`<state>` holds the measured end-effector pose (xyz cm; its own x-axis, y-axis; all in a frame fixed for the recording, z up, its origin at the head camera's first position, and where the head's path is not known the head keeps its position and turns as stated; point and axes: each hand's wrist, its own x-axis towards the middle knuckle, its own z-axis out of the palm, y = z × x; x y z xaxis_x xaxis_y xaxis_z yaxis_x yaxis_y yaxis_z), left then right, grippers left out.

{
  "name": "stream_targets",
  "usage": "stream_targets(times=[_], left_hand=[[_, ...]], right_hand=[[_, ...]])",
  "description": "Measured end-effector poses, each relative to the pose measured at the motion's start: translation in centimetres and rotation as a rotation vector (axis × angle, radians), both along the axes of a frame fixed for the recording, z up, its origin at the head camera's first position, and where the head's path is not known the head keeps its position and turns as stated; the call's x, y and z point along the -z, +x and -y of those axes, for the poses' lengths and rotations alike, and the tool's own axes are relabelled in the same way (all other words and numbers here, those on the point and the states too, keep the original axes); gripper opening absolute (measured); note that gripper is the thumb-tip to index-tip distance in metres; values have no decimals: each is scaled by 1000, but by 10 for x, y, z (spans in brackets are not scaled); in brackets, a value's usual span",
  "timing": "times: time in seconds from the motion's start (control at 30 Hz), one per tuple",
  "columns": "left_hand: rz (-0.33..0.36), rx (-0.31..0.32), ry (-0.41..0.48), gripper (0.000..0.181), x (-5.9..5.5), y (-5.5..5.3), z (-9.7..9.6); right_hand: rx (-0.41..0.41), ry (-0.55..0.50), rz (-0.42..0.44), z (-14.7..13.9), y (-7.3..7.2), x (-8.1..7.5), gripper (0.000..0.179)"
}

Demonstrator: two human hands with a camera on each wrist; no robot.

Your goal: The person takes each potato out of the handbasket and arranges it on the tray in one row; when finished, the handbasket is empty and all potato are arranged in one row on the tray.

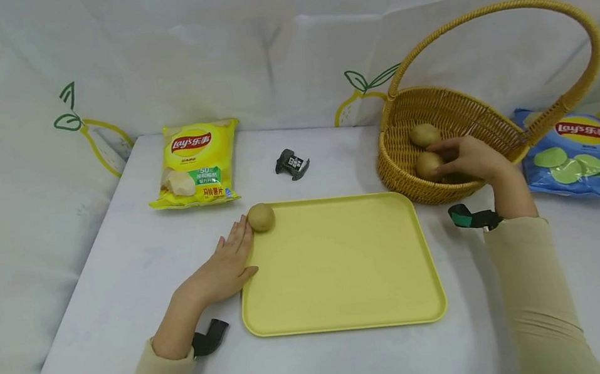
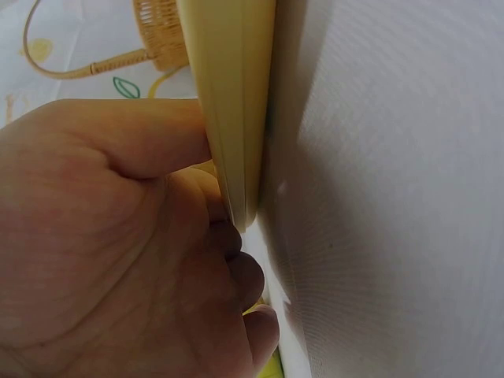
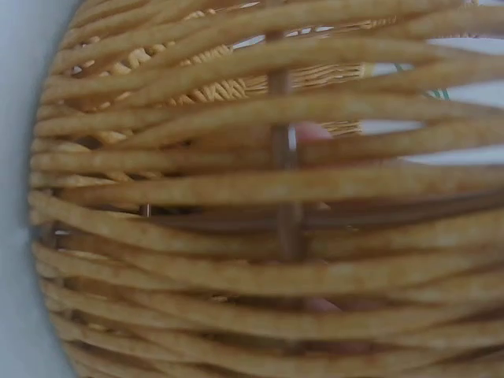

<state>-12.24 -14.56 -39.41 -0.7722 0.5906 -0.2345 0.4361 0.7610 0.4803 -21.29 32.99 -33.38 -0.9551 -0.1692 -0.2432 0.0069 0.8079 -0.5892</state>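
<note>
My right hand (image 1: 467, 160) reaches into the wicker basket (image 1: 410, 184), its fingers and thumb gripping a round potato (image 1: 428, 165). Just behind that one lies another potato (image 1: 425, 134). In the right wrist view the basket's woven side (image 3: 236, 189) covers most of the hand. On the left, my left hand (image 1: 225, 266) rests along the edge of the yellow tray (image 1: 338, 264) with straight fingers. Its fingertips are right at a potato (image 1: 261, 217) in the tray's far left corner. The left wrist view has the thumb against the tray rim (image 2: 232, 102).
A yellow chip bag (image 1: 197, 166) lies at the back left, a blue chip bag (image 1: 575, 157) right of the basket. Between the yellow bag and basket is a small black wrapped item (image 1: 292, 164). The tall basket handle (image 1: 493, 8) arches above. White cloth (image 1: 260, 59) hangs behind the table.
</note>
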Motion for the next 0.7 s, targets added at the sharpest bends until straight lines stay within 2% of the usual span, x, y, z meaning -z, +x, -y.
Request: stream_targets(times=[0.17, 0.4, 0.7], left_hand=[[-1, -1, 6, 72, -1, 1, 0], [-1, -2, -2, 71, -2, 1, 0], [-4, 0, -8, 71, 0, 0, 1]], right_hand=[[-7, -4, 4, -1, 0, 2, 65], [-10, 25, -48, -1, 1, 3, 62], [32, 9, -146, -1, 5, 3, 62]])
